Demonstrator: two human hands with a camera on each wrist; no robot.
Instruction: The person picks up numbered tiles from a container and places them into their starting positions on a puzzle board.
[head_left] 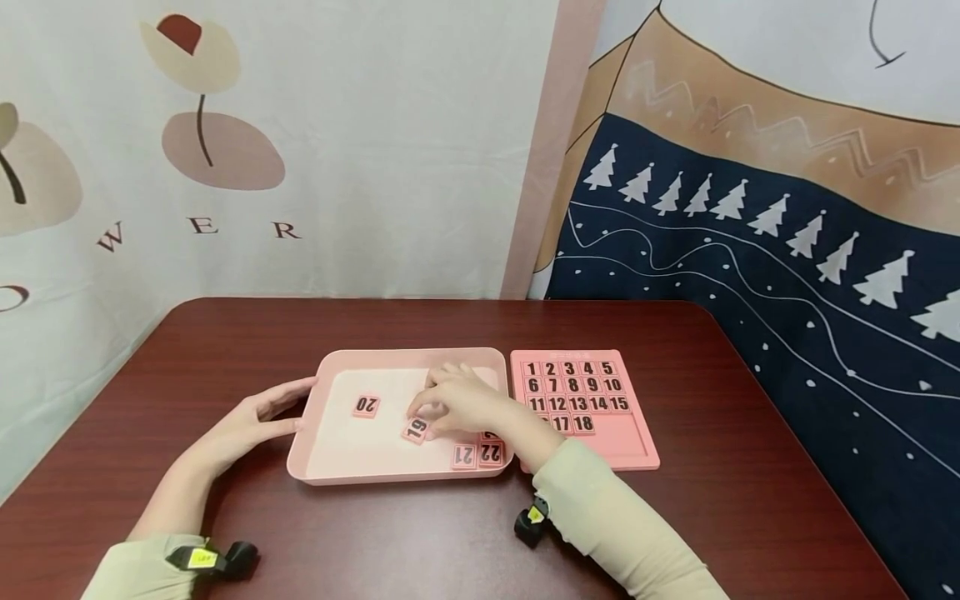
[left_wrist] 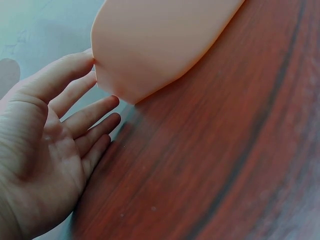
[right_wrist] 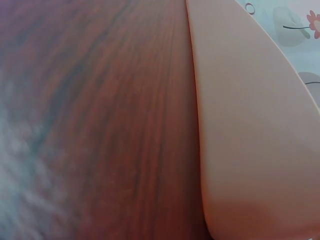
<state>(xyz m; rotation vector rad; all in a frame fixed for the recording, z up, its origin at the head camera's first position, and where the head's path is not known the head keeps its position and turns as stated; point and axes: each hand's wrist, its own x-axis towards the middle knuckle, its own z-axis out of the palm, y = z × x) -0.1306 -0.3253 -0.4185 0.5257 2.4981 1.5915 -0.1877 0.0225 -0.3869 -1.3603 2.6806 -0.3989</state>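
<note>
My right hand [head_left: 457, 400] reaches into the pink tray [head_left: 303, 454] and pinches a pink number tile marked 19 [head_left: 415, 430] between thumb and fingers, low over the tray floor. Left of it lies a tile marked 20 [head_left: 366, 406]. Tiles 21 [head_left: 464, 456] and 22 [head_left: 491, 452] sit in the tray's near right corner, with another partly hidden by my right wrist. At the tray's left end, my left hand [head_left: 251, 425] touches the outer wall with its fingers extended; the left wrist view shows its thumb [left_wrist: 75, 67] at the rim.
Right of the tray lies a pink number board [head_left: 630, 442] with tiles in rows from 1 to 18; its lower right part is bare, and my right forearm overlaps its left edge. Both stand on a dark red wooden table [head_left: 420, 533]. Patterned cloths [head_left: 405, 167] hang behind.
</note>
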